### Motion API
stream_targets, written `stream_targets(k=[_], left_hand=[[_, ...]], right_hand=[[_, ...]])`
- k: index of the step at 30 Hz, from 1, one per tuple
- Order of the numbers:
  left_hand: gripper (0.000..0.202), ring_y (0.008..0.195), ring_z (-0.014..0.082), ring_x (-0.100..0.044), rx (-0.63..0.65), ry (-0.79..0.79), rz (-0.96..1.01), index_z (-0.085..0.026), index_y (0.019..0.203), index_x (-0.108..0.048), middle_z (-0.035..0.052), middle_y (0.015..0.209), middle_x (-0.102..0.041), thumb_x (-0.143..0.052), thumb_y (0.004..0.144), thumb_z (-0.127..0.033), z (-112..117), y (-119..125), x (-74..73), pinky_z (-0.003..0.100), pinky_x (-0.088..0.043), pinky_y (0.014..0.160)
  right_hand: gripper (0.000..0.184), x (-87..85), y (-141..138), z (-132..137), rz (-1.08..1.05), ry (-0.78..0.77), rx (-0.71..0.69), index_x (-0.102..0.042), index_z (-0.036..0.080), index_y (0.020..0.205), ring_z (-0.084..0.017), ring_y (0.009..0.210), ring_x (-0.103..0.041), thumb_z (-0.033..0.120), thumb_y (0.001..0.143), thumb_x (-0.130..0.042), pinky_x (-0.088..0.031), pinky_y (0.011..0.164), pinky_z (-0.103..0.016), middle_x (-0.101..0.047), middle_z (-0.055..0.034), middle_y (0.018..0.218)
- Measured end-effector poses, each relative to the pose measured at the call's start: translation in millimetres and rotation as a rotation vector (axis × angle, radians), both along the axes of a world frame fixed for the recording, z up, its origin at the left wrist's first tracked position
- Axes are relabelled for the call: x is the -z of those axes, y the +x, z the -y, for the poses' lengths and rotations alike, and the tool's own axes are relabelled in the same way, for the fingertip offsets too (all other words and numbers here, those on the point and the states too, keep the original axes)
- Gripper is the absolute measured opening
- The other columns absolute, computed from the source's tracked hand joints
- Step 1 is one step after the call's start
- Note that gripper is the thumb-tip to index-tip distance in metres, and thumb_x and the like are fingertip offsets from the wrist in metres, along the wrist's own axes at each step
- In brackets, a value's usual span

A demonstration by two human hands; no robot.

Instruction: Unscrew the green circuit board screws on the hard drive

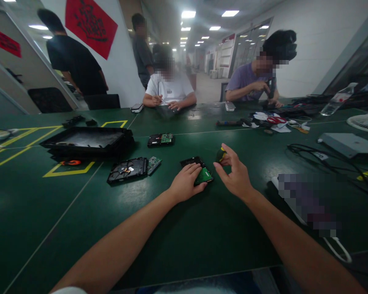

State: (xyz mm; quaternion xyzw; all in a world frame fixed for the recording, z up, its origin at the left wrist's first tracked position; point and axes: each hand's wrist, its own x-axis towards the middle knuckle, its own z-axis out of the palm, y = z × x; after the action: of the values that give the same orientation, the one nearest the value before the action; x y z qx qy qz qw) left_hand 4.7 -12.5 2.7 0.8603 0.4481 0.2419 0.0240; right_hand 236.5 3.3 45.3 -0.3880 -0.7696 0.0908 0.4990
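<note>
1. Resting on the hard drive (194,162), the left hand (185,182) comes in from the near left. Its fingers are bent over the drive's near-left edge, gripping it down against the green table (171,245).
2. The drive lies just left of the right hand (234,173), in the middle of the table between the two hands. The left hand is on it, while the right is just beside it and apart from it.
3. The drive's long axis seems to run far to near, leaning a little rightward at the near end.
4. The right hand is half closed, thumb and forefinger pinched on a small black-and-yellow tool (221,154) at its far-left side. The tool's tip is hidden.
5. The drive is a flat black rectangle with a green circuit board (205,176) showing at its near-right corner, just clear of the left fingertips.
6. Further left lie an opened drive (127,169), a loose board (153,164) and a black tray (88,141). Another drive (161,139) sits farther off.
7. Other people work along the table's far side, and their hands are well apart from these two.
</note>
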Motion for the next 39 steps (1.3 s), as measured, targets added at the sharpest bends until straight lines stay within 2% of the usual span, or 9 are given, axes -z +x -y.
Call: stream_targets(k=[5,12,20,25,32,39], left_hand=[[0.062,0.147,0.0329,-0.048,0.0,-0.014,0.001,-0.016,0.146,-0.055,0.015,0.153,-0.057,-0.064,0.096,-0.052,0.1,0.1,-0.8,0.051,-0.038,0.125],[0.064,0.147,0.0329,-0.048,-0.001,-0.008,-0.008,-0.012,0.145,-0.056,0.0171,0.152,-0.057,-0.063,0.097,-0.052,0.4,0.2,-1.3,0.049,-0.037,0.125],[0.063,0.146,0.0326,-0.048,-0.011,-0.008,-0.009,-0.014,0.146,-0.056,0.0156,0.153,-0.057,-0.063,0.097,-0.053,0.4,0.7,-0.7,0.05,-0.037,0.125],[0.063,0.146,0.0322,-0.049,-0.003,0.0,-0.005,-0.014,0.146,-0.056,0.0153,0.153,-0.057,-0.063,0.097,-0.052,0.3,0.3,-0.5,0.049,-0.037,0.125],[0.063,0.145,0.0333,-0.049,0.002,0.0,-0.001,-0.011,0.145,-0.057,0.0177,0.151,-0.058,-0.063,0.097,-0.051,0.7,0.1,-0.9,0.049,-0.038,0.125],[0.062,0.146,0.0328,-0.049,0.004,-0.002,-0.001,-0.013,0.145,-0.056,0.0164,0.152,-0.057,-0.064,0.097,-0.051,1.0,0.0,-2.0,0.049,-0.037,0.125]], right_hand=[[0.07,0.9,0.7,-0.5,-0.005,-0.02,-0.006,-0.03,0.035,0.162,-0.026,0.092,-0.075,0.034,0.1,-0.062,-0.066,0.09,-0.051,-0.074,-0.006,0.11],[0.074,2.7,0.8,-2.3,-0.017,-0.025,0.0,-0.031,0.033,0.162,-0.026,0.092,-0.076,0.033,0.097,-0.066,-0.066,0.088,-0.05,-0.074,-0.0071,0.11],[0.075,2.9,0.4,-1.8,-0.037,-0.032,-0.012,-0.031,0.032,0.162,-0.025,0.09,-0.075,0.034,0.096,-0.067,-0.066,0.087,-0.048,-0.074,-0.007,0.111],[0.07,1.9,0.0,0.0,-0.028,-0.026,-0.007,-0.031,0.034,0.162,-0.025,0.093,-0.074,0.033,0.099,-0.062,-0.064,0.091,-0.049,-0.073,-0.0069,0.112],[0.068,0.7,-1.7,0.2,-0.018,-0.001,0.005,-0.035,0.034,0.159,-0.024,0.091,-0.072,0.036,0.098,-0.065,-0.065,0.088,-0.049,-0.071,-0.0063,0.111],[0.073,0.8,-1.6,1.1,-0.047,-0.035,0.004,-0.029,0.031,0.162,-0.024,0.091,-0.074,0.031,0.098,-0.065,-0.064,0.088,-0.046,-0.072,-0.0075,0.112]])
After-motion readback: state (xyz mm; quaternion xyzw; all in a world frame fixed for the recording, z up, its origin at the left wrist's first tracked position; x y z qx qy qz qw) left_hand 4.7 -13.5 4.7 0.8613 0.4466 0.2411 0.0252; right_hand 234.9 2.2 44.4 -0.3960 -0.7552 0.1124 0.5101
